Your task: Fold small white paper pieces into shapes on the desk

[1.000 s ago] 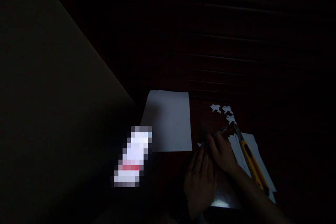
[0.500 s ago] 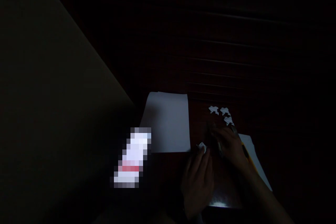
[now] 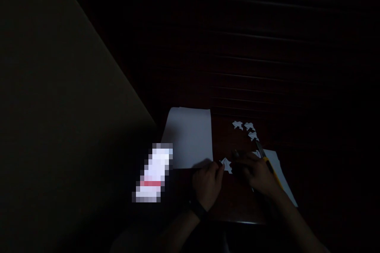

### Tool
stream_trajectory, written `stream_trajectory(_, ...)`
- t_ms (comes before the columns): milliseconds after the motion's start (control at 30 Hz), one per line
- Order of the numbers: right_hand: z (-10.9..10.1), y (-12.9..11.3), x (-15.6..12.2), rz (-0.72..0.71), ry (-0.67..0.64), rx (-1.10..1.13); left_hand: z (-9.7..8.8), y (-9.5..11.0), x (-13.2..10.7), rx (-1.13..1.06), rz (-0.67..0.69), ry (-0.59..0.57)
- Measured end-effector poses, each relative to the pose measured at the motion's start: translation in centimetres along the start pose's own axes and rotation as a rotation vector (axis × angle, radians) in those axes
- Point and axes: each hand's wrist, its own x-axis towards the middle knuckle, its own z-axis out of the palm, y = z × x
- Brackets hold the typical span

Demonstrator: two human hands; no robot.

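The scene is very dark. My left hand (image 3: pixel 208 182) rests curled on the dark table, its fingertips pinching or touching a small folded white paper piece (image 3: pixel 226 164). Just to the right, my right hand (image 3: pixel 258 174) is closed around a thin dark pen-like tool whose tip shows near the paper piece. A yellow utility knife (image 3: pixel 268 164) lies partly behind the right hand on a white sheet (image 3: pixel 282 178).
A blank white sheet (image 3: pixel 190 136) lies left of the hands. Three small folded paper shapes (image 3: pixel 246 128) sit beyond the hands. A blurred white and red object (image 3: pixel 152 174) is at the left. A pale wall (image 3: pixel 44 106) fills the left side.
My left hand has slid left and curled, uncovering the small paper piece. The right hand shifted slightly, and the knife shows again beside it. The view drifted a little.
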Motion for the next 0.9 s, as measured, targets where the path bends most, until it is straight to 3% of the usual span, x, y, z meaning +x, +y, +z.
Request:
stream_trajectory(233, -0.1, 0.3, -0.7, 0.212, 0.106, -0.261, 0.3, 0.3, -0.6, 0.085, 0.052, 0.011)
stream_trajectory(400, -0.2, 1.0, -1.9, 0.342, 0.085, -0.369, 0.5, 0.2, -0.9, 0.095, 0.058, 0.036)
stream_trajectory(633, 0.8, 0.1, -2.8, 0.379, 0.079, -0.411, 0.7, 0.3, -1.0, 0.129, 0.071, 0.062)
stream_trajectory(900, 1.4, -2.0, -3.0, 0.348, 0.21, -0.433, 0.1, 0.1, -1.6, 0.052, 0.136, 0.082)
